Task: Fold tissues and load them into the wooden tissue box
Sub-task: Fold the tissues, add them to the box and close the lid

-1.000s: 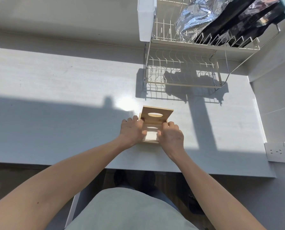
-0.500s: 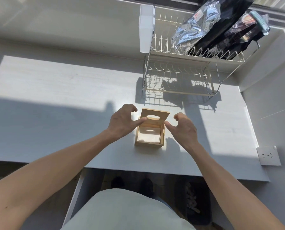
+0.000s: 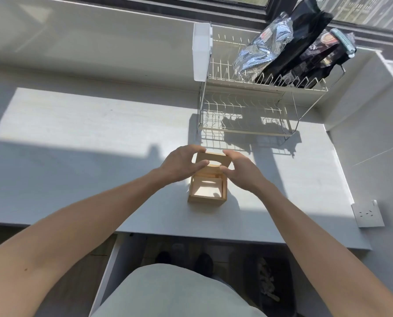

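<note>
Both hands, left [image 3: 179, 164] and right [image 3: 241, 172], grip the raised lid [image 3: 212, 159] of the box [image 3: 208, 191]; tissue inside.

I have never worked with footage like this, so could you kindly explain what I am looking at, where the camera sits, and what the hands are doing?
There is no machine here: a person wears a wide-angle camera on the head, looking forward and down, so the two bare arms reach into the picture from below. The left hand and right hand each grip one side of the raised lid, a wooden panel with an oval slot. It belongs to the wooden tissue box, which stands open on the white table; white tissue seems to lie inside. At the back stands a wire dish rack carrying a silver foil bag and dark bags. A wall socket is on the right.
</note>
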